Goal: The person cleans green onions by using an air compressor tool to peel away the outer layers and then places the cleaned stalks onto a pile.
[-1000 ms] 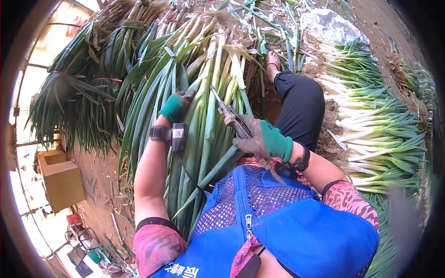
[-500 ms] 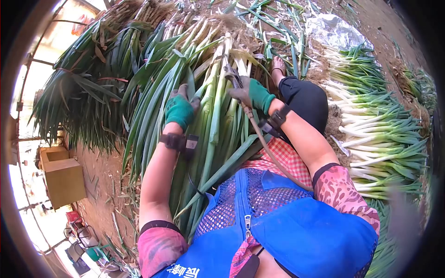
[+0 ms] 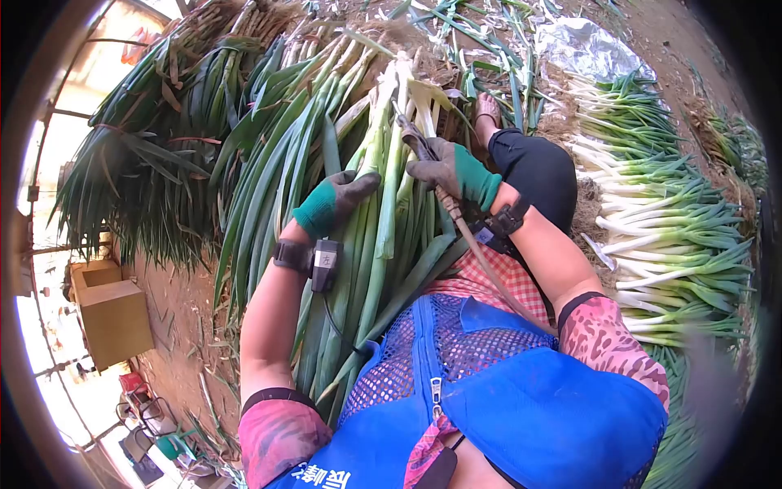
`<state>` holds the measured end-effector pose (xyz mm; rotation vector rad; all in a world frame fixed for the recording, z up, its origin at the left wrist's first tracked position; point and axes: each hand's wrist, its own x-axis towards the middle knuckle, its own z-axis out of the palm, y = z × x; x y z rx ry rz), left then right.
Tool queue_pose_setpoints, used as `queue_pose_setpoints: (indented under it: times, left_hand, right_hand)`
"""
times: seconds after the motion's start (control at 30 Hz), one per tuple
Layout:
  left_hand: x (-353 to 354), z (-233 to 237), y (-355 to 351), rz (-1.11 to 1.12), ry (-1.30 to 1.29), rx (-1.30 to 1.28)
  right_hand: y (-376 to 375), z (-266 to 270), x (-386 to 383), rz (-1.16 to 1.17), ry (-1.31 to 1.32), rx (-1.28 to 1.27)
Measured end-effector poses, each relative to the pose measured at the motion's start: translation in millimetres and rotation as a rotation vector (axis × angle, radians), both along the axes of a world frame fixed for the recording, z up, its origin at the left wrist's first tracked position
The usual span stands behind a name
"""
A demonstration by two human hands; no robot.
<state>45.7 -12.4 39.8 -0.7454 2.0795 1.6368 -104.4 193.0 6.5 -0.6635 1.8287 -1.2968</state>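
Note:
Long green onions (image 3: 389,196) with pale stalks lie in front of me, their roots away from me. My left hand (image 3: 338,198), in a green and grey glove, has its fingers closed around one of these stalks. My right hand (image 3: 456,169), gloved alike, grips the dark handle of a hose tool (image 3: 417,143). The tool's metal tip lies over the white part of the stalks, and its hose runs back over my lap.
Tied bundles of untrimmed onions (image 3: 147,163) lie at the left. White-stalked onions (image 3: 652,220) are laid in a long row at the right, below a silvery plastic sheet (image 3: 586,50). A cardboard box (image 3: 114,318) stands at the lower left.
My left hand has moved right and its fingers have closed on a stalk. My right hand with the tool has shifted slightly right and down.

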Motion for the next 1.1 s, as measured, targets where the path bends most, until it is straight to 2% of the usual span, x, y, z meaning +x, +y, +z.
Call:
queue_pose_setpoints:
  times: [0.1, 0.13, 0.17, 0.23, 0.33, 0.37, 0.43, 0.47, 0.6, 0.63, 0.67, 0.8, 0.87, 0.9, 0.97, 1.03, 1.1]
  left_hand:
    - [3, -9, 0, 0.142, 0.206, 0.169]
    - [1, -9, -1, 0.133, 0.184, 0.191]
    - [-2, -9, -1, 0.112, 0.179, 0.126]
    - [-8, -10, -2, 0.065, 0.167, -0.004]
    - [-19, -34, -1, 0.165, 0.258, -0.027]
    - [-20, -38, -3, 0.11, 0.208, -0.049]
    - [-22, -18, 5, 0.001, 0.113, -0.101]
    - [-22, -12, 11, -0.034, 0.124, -0.208]
    - [-8, -30, 12, -0.064, 0.1, -0.294]
    - [-5, -7, 23, -0.084, 0.07, -0.223]
    - [2, -8, 26, -0.084, 0.066, -0.167]
    - [16, 0, 33, -0.052, -0.007, -0.119]
    - [18, 1, 34, -0.014, -0.022, -0.087]
    - [16, 3, 34, -0.041, -0.03, -0.139]
    - [13, 5, 35, -0.099, -0.051, -0.24]
    - [11, 5, 36, -0.145, -0.059, -0.359]
    - [6, 15, 41, -0.207, -0.108, -0.498]
  right_hand:
    - [16, 12, 13, 0.078, -0.078, -0.058]
    - [26, 24, 25, 0.096, -0.024, -0.001]
    - [36, 20, 38, 0.088, 0.068, 0.004]
    - [56, 66, 59, 0.183, 0.098, 0.076]
    - [73, 67, 74, 0.19, 0.113, 0.041]
    - [72, 68, 73, 0.181, 0.105, 0.079]
    - [60, 75, 65, 0.162, 0.093, 0.149]
    - [55, 65, 59, 0.112, 0.204, 0.109]
    - [16, 4, 16, 0.026, 0.293, 0.204]
    - [6, -10, 5, 0.01, 0.294, 0.19]
    - [0, -14, -3, 0.022, 0.312, 0.197]
    - [-12, -16, -28, -0.106, 0.404, 0.292]
    - [-5, -29, -33, -0.112, 0.228, 0.268]
    - [-3, -34, -37, -0.113, 0.144, 0.255]
    - [10, -23, -12, -0.081, 0.224, 0.184]
    - [18, -5, 7, 0.011, 0.307, 0.24]
    - [18, 7, 10, 0.034, 0.259, 0.324]
